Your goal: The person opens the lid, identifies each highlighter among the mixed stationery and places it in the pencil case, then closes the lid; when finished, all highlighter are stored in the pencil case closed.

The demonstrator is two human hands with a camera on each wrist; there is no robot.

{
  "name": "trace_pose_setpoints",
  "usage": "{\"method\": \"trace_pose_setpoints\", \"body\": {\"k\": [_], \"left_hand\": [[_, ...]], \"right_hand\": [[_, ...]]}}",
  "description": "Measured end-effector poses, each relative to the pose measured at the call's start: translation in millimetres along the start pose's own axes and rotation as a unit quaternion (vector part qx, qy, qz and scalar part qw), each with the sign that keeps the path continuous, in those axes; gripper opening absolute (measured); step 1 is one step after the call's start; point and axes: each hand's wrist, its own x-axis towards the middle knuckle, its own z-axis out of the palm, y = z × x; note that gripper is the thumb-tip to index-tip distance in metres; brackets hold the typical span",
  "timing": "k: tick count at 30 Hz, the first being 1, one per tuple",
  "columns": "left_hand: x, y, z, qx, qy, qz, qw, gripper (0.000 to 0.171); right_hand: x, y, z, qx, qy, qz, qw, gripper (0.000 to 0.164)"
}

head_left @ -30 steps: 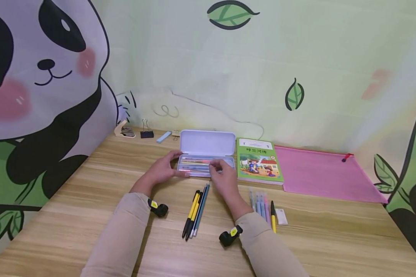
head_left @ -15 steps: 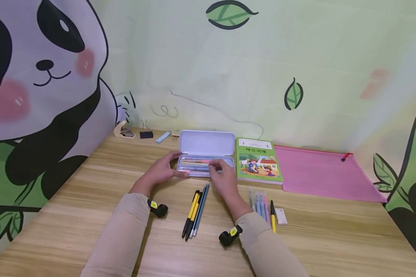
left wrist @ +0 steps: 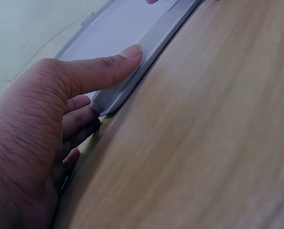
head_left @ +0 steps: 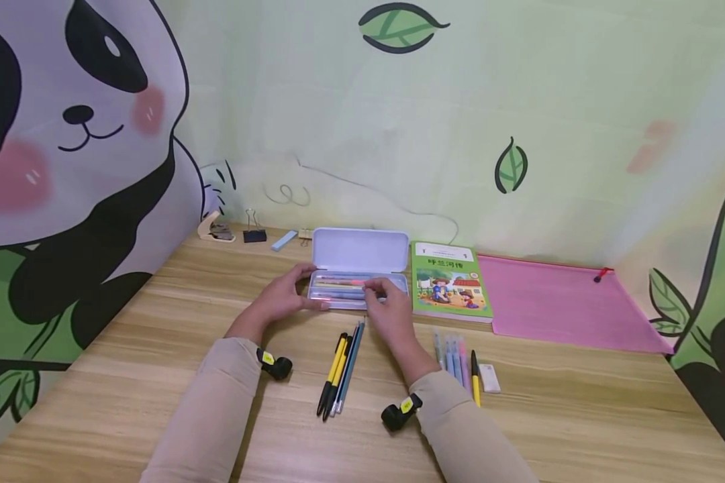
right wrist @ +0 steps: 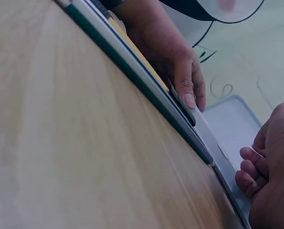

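A pale lavender pencil case (head_left: 360, 249) lies on the desk with its lid raised, holding several slim pens (head_left: 338, 282). My left hand (head_left: 284, 293) grips the case's left end. In the left wrist view, its thumb (left wrist: 130, 51) presses the front rim while the other fingers reach round the corner. Over the right half of the case, my right hand (head_left: 391, 310) has its fingers curled in a pinch at the end of a pen; the fingertips are partly hidden. Two yellow-and-black pens (head_left: 336, 369) and dark blue pencils (head_left: 352, 365) lie between the forearms.
Right of the case are a green book (head_left: 452, 282) and a pink zip pouch (head_left: 568, 302). Several pastel pens (head_left: 453, 359), a yellow-black pen (head_left: 475, 379) and a white eraser (head_left: 490, 378) lie by the right wrist. A stapler (head_left: 216, 228) and binder clip (head_left: 255, 235) stand at the back left.
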Motion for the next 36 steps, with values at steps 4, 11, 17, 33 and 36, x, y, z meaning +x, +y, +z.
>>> {"method": "trace_pose_setpoints", "body": {"k": [4,11,17,33,36], "left_hand": [[0.0,0.5,-1.0,0.0,0.001,0.005,1.0,0.105],[0.2,-1.3,0.7,-0.009,-0.002,0.001,1.0,0.107],[1.1,-0.1,-0.1,-0.003,0.005,0.001,1.0,0.107],[-2.1,1.7,-0.9,-0.008,-0.004,-0.001,1.0,0.106],[-1.7,0.8,-1.1,-0.01,-0.003,0.0,0.9999,0.106]], "right_hand": [[0,-8,-3,0.012,-0.009,-0.005,1.0,0.019],[-4,-31,-37,0.007,-0.154,-0.056,0.987,0.023],[-4,-20,-88,-0.054,-0.276,-0.123,0.952,0.024],[-5,51,-121,-0.146,-0.324,-0.212,0.91,0.049],[-5,54,-117,-0.156,-0.317,-0.247,0.902,0.044]]}}
